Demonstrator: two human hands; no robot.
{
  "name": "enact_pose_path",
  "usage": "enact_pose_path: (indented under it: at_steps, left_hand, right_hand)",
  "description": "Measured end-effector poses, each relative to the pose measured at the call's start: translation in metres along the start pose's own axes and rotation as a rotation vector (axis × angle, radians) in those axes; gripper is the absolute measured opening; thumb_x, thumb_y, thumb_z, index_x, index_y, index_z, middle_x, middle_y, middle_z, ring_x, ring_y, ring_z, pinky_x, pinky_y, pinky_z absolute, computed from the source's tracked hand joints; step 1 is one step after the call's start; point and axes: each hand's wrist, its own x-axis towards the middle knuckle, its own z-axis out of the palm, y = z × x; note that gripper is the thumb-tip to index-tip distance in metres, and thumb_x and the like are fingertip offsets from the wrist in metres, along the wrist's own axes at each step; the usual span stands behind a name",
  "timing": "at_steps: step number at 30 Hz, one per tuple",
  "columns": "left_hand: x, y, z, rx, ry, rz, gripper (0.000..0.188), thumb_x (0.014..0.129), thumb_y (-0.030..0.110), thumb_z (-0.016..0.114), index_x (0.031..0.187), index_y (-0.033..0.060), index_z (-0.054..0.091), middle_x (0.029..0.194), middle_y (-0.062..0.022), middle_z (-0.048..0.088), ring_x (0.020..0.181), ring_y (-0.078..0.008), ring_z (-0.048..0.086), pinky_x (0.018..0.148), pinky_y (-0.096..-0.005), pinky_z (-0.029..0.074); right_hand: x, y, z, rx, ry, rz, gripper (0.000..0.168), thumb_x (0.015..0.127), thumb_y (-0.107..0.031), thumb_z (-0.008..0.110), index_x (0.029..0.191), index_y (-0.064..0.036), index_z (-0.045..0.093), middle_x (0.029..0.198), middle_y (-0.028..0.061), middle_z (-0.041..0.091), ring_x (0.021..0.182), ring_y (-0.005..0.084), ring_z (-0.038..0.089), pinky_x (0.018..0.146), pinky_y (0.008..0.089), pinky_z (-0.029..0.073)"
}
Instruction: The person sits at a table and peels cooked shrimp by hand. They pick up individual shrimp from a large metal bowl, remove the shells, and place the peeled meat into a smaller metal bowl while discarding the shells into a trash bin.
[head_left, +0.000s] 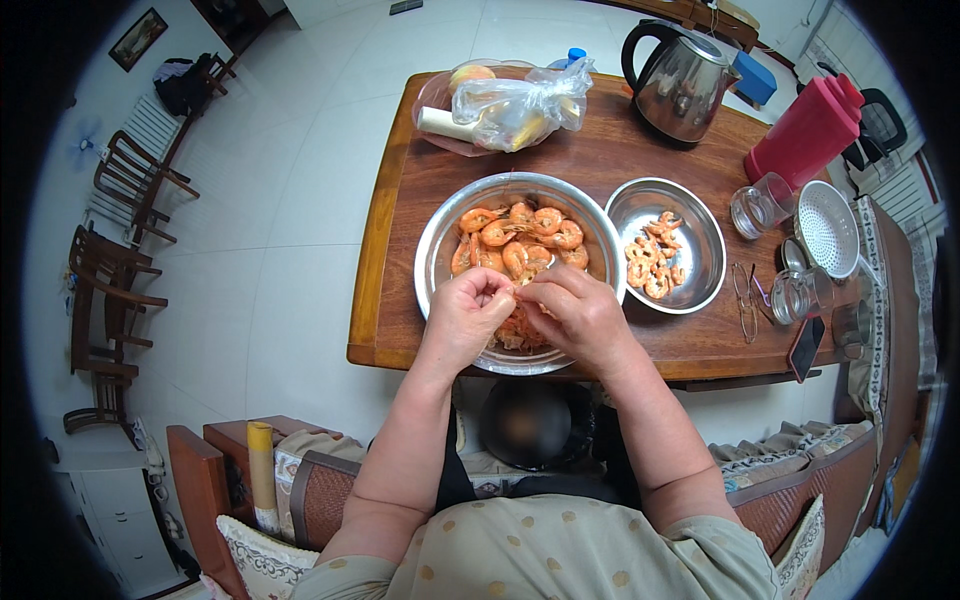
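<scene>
A large stainless steel bowl (437, 225) holds many cooked, unpeeled shrimp (516, 255), with loose shells and heads (517, 336) at its near side. Above this bowl my left hand (474, 311) and my right hand (577, 315) meet, fingertips pinched together on a small shrimp piece mostly hidden by the fingers. Touching the large bowl on its right is a smaller steel bowl (701, 225) with several peeled shrimp (655, 262) in it.
Across the wooden table (390, 247) are a plastic bag of fruit (525, 112), an electric kettle (679, 90) and a red thermos (806, 135). Rightward lie a glass (759, 208), a white colander (827, 229), eyeglasses (745, 304) and a phone (806, 347). A dark bin (529, 427) stands below the edge.
</scene>
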Motion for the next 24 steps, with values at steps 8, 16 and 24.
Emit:
enact_pose_path:
  at_steps: [8,16,24]
  left_hand:
    - [-0.003,0.009,0.004,0.024,-0.048,0.130,0.019,0.088,0.008,0.061,0.104,-0.0023,0.062,0.087,-0.0041,0.065,0.075,-0.0064,0.059,0.065,-0.0192,0.048]
    - [-0.008,0.021,0.010,0.475,0.154,0.370,0.012,0.084,0.001,0.060,0.094,-0.0025,0.066,0.081,-0.0058,0.065,0.069,-0.0067,0.058,0.062,-0.0207,0.047]
    - [-0.005,0.013,0.012,0.498,0.264,0.443,0.011,0.079,0.001,0.062,0.089,-0.0009,0.065,0.075,-0.0108,0.062,0.060,-0.0145,0.059,0.056,-0.0260,0.048]
  right_hand:
    - [0.001,-0.002,-0.002,0.236,0.099,0.385,0.011,0.076,-0.007,0.068,0.085,-0.002,0.064,0.076,0.0101,0.063,0.064,0.0193,0.063,0.056,0.0274,0.051]
    - [-0.001,-0.002,0.000,0.266,0.097,0.405,0.010,0.077,-0.006,0.067,0.085,-0.001,0.064,0.075,0.0092,0.063,0.060,0.0135,0.062,0.053,0.0240,0.051]
    - [0.002,-0.010,0.003,0.322,0.134,0.442,0.009,0.077,-0.005,0.066,0.084,0.000,0.063,0.073,0.0082,0.060,0.062,0.0115,0.061,0.054,0.0229,0.050]
